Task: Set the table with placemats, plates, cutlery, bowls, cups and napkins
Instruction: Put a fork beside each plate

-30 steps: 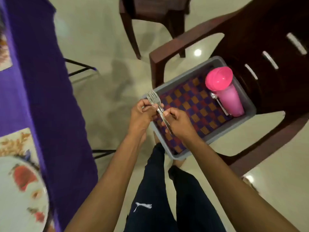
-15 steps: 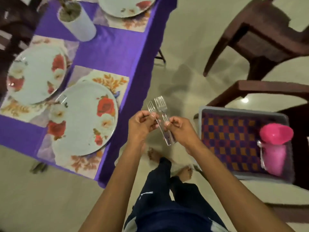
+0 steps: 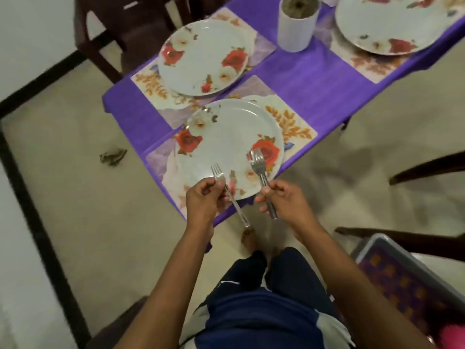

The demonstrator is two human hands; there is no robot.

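We see a grey bin (image 3: 382,244) holding a checked mat (image 3: 400,288); our left hand (image 3: 201,200) pinches one steel fork (image 3: 227,191), right hand (image 3: 286,200) grips forks (image 3: 259,167) over the plate (image 3: 231,147)

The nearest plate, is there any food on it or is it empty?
Empty. The nearest plate shows only its painted roses. The left hand and right hand each hold forks above its near edge.
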